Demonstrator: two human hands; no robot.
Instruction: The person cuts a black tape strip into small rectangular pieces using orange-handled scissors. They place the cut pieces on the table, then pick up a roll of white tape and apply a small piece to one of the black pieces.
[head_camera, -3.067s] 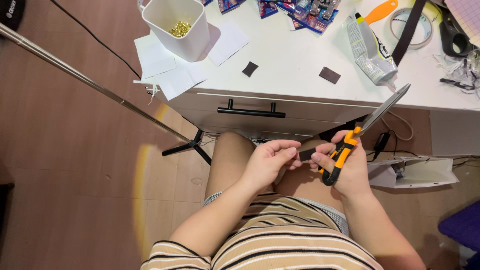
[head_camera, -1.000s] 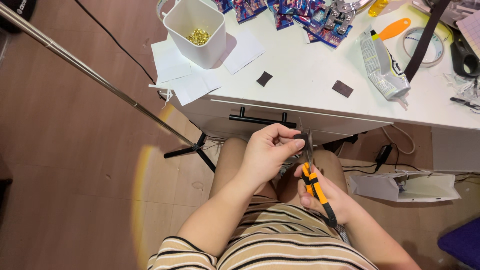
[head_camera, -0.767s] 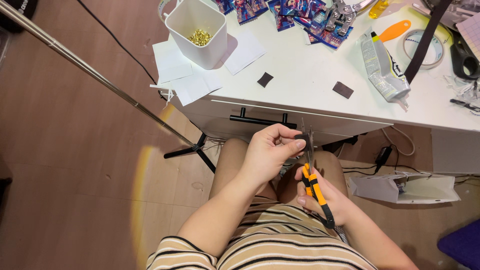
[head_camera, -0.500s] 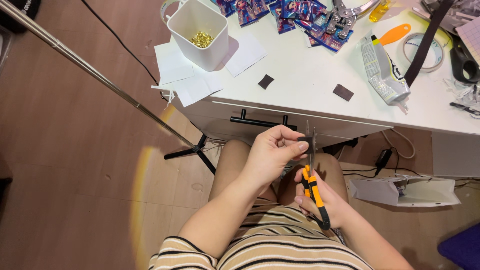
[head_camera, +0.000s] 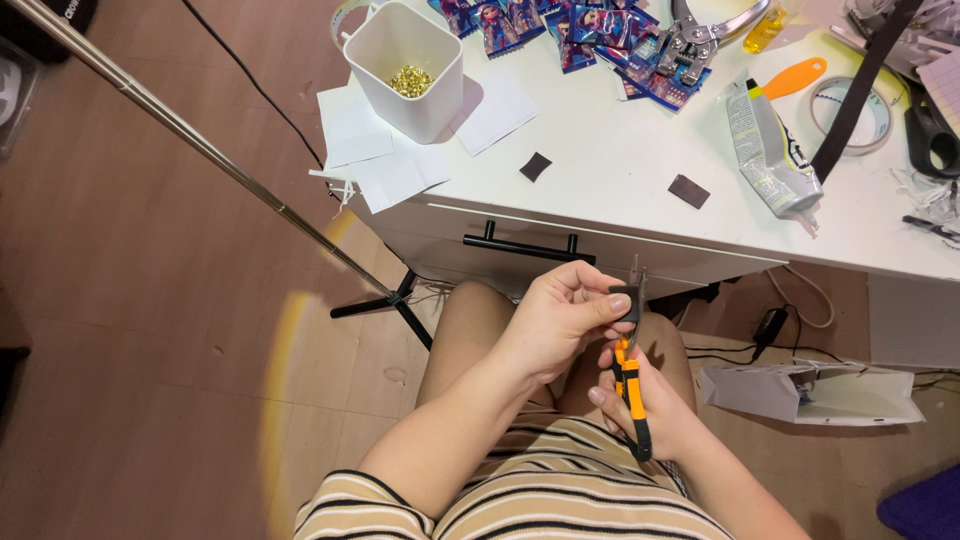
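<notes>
Left to right, desk (head_camera: 640, 170) as reference: white tub (head_camera: 405, 68) of gold bits sitting on its left corner. In front of the desk drawer, left hand (head_camera: 555, 320) is pinching a small dark patch (head_camera: 622, 298); right hand (head_camera: 650, 405) is gripping orange scissors (head_camera: 630, 375), blades nearly closed at the patch. Two cut dark pieces (head_camera: 536, 166) lying on the desk; this cut looks unfinished.

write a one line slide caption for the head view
Seated at a white desk, the left hand holds a small dark piece while the right hand cuts it with orange-handled scissors.
</notes>
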